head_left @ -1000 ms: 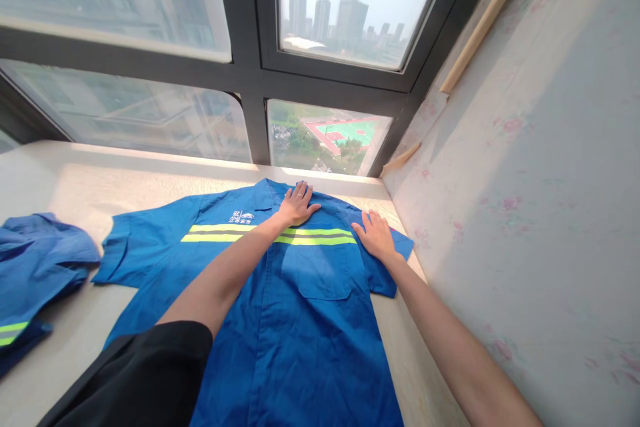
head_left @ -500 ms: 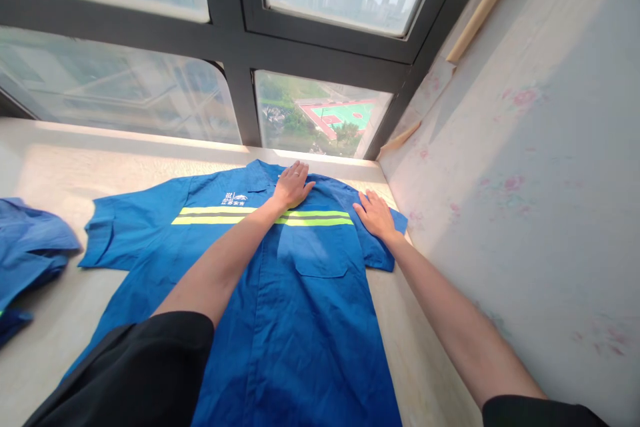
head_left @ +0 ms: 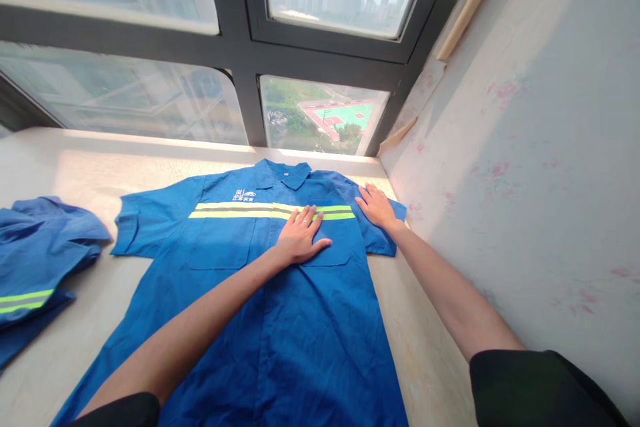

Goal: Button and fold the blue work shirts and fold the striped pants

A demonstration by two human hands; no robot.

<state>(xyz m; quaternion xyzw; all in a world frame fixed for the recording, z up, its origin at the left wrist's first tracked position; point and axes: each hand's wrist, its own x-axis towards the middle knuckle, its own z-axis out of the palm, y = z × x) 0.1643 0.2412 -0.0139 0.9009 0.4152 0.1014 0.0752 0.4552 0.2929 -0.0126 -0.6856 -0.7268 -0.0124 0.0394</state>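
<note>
A blue short-sleeved work shirt lies spread face up on the pale sill, its collar toward the window. A yellow and grey reflective band crosses its chest, with white lettering above the band on the left. My left hand rests flat on the chest, fingers spread over the band and the pocket on the right. At the sleeve on the right, my right hand lies flat near the shoulder seam, fingers stretched out. Neither hand grips the cloth. The shirt's lower hem runs out of view.
Another blue garment with a reflective band lies bunched at the left. Dark window frames rise behind the pale sill. A flowered wall borders the right side, close to the sleeve.
My left hand has slid from near the collar down toward me onto the chest pocket, uncovering the collar. My right hand stays on the sleeve. The view has shifted slightly left.
</note>
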